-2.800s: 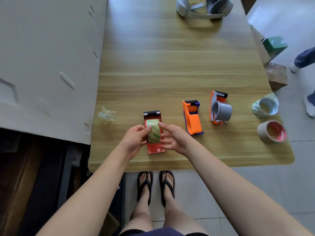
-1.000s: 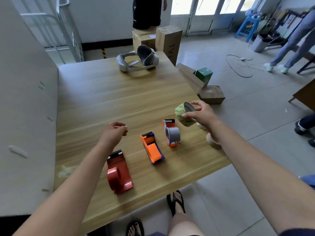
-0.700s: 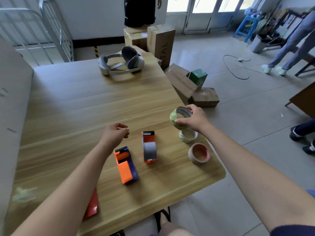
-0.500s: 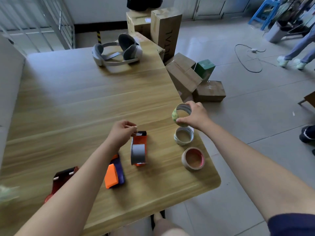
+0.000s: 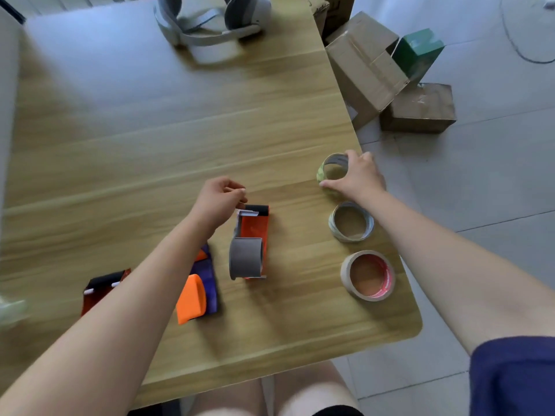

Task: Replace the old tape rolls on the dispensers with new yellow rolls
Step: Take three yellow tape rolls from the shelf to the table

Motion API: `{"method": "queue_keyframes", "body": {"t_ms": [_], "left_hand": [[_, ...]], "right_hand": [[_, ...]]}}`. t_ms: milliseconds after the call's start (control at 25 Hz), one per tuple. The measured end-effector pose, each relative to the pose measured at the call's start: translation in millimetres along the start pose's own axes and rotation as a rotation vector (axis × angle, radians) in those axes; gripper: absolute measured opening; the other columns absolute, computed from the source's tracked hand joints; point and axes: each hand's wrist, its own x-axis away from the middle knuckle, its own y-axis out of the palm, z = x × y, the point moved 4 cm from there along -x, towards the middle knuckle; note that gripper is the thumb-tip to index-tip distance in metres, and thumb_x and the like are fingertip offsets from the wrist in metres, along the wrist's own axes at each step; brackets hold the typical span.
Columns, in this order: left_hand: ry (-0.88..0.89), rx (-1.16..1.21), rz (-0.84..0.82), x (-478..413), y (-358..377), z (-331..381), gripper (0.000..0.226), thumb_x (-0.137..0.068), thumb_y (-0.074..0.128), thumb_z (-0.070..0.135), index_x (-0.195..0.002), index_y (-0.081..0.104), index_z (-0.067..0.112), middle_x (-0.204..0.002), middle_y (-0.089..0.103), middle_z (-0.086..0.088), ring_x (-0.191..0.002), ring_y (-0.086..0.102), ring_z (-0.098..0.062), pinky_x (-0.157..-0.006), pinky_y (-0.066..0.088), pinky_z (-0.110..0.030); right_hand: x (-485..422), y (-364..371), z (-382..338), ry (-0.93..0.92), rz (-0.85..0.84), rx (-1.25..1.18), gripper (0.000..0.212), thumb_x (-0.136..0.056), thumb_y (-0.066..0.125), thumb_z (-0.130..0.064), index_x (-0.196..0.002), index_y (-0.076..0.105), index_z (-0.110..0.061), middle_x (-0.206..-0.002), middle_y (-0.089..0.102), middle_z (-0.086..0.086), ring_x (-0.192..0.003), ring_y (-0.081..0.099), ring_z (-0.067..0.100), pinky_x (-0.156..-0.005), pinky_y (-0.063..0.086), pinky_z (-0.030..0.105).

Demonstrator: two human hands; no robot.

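My right hand (image 5: 359, 177) grips a thin greenish old tape roll (image 5: 322, 172) from above, at the table's right edge. I cannot tell whether the roll touches the wood. Just in front of it lie a pale thin roll (image 5: 351, 222) and a tan roll with a red core (image 5: 368, 274). My left hand (image 5: 220, 199) is curled, with nothing visible in it, beside the black end of a red dispenser carrying a grey roll (image 5: 249, 247). An orange and purple dispenser (image 5: 195, 292) and a red dispenser without a roll (image 5: 102, 291) are partly hidden by my left forearm.
The wooden table (image 5: 168, 139) has a grey headset (image 5: 210, 19) at its far end. A crumpled wad of tape (image 5: 12, 310) lies at the left edge. Cardboard boxes (image 5: 366, 64) and a green box (image 5: 417, 52) stand on the floor to the right.
My right hand carried the greenish roll from the red dispenser to the right edge and lowered it beside the other rolls. My left hand stays curled near the grey-roll dispenser.
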Motion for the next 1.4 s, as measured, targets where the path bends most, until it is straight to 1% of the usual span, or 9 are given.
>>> {"method": "queue_keyframes", "body": {"t_ms": [280,400,560,720,840,1080,1240,1320,1400], "left_hand": [[-0.08,-0.013,-0.009,12.6,-5.5,-17.4,0.011,-0.092,0.051,0.01,-0.085,0.059,0.012,-0.074,0.064,-0.002,-0.065,0.06,-0.013,-0.057,0.043,-0.021],[-0.048,-0.051,-0.016,31.0,-26.1,-6.0,0.008,-0.092,0.052,0.011,-0.092,0.059,0.01,-0.075,0.062,-0.004,-0.063,0.058,-0.013,-0.057,0.042,-0.022],[-0.009,-0.237,0.004,54.0,-75.9,6.7,0.01,-0.091,0.053,0.014,-0.084,0.059,0.012,-0.078,0.061,-0.008,-0.065,0.056,-0.016,-0.059,0.042,-0.025],[0.052,-0.521,0.131,90.4,-151.6,26.1,0.022,-0.091,0.054,0.022,-0.104,0.062,0.006,-0.098,0.064,-0.013,-0.086,0.06,-0.027,-0.077,0.046,-0.031],[0.057,-0.685,0.255,131.2,-204.3,37.8,0.028,-0.09,0.053,0.026,-0.111,0.06,0.008,-0.112,0.061,-0.012,-0.103,0.057,-0.03,-0.087,0.046,-0.033],[-0.077,-0.778,0.373,266.7,-300.5,-2.4,0.03,-0.092,0.052,0.027,-0.113,0.058,0.006,-0.109,0.06,-0.012,-0.101,0.056,-0.027,-0.08,0.041,-0.029],[-0.192,-0.811,0.5,392.4,-365.3,-32.9,0.032,-0.09,0.054,0.029,-0.113,0.06,0.008,-0.118,0.061,-0.009,-0.105,0.057,-0.025,-0.086,0.043,-0.029],[-0.191,-0.786,0.602,465.1,-391.7,-36.8,0.03,-0.09,0.054,0.03,-0.109,0.061,0.008,-0.114,0.062,-0.009,-0.104,0.058,-0.026,-0.085,0.044,-0.031],[-0.197,-0.758,0.69,533.2,-410.8,-41.6,0.029,-0.09,0.054,0.034,-0.104,0.063,0.01,-0.106,0.065,-0.009,-0.096,0.062,-0.026,-0.082,0.048,-0.036]], "right_hand": [[3.7,0.3,-9.3,-0.019,-0.077,0.159,0.09,-0.067,0.068,-0.066,-0.134,0.037,-0.016,-0.136,0.036,0.017,-0.128,0.039,0.033,-0.093,0.043,0.043],[12.2,-22.0,-31.3,-0.062,-0.081,0.221,0.071,-0.078,0.059,-0.061,-0.128,0.045,-0.012,-0.136,0.041,0.017,-0.127,0.039,0.033,-0.094,0.043,0.043],[33.1,-56.1,-89.6,-0.254,-0.18,0.239,0.044,-0.083,0.057,-0.034,-0.12,0.053,-0.01,-0.126,0.057,0.012,-0.113,0.054,0.032,-0.089,0.048,0.038],[84.0,-99.4,-178.5,-0.592,-0.228,0.247,0.054,-0.087,0.061,-0.036,-0.133,0.048,-0.01,-0.135,0.053,0.012,-0.122,0.05,0.029,-0.097,0.044,0.037],[137.1,-117.7,-239.6,-0.793,-0.268,0.309,0.049,-0.088,0.062,-0.036,-0.128,0.055,-0.01,-0.126,0.059,0.012,-0.113,0.055,0.027,-0.089,0.044,0.032],[273.0,-121.0,-351.7,-1.074,-0.281,0.45,0.046,-0.087,0.062,-0.036,-0.119,0.061,-0.003,-0.109,0.067,0.013,-0.101,0.062,0.028,-0.083,0.046,0.032],[383.9,-123.4,-418.3,-1.2,-0.235,0.508,0.047,-0.088,0.062,-0.033,-0.12,0.058,0.0,-0.062,0.052,0.002,-0.056,0.054,0.016,-0.061,0.045,0.027],[451.6,-124.8,-446.9,-1.301,-0.2,0.512,0.047,-0.088,0.062,-0.033,-0.121,0.058,0.0,-0.065,0.051,0.002,-0.062,0.057,0.018,-0.063,0.048,0.029],[519.0,-122.6,-468.7,-1.387,-0.207,0.575,0.049,-0.089,0.061,-0.038,-0.124,0.056,-0.003,-0.084,0.058,0.006,-0.081,0.063,0.024,-0.078,0.052,0.035]]}}
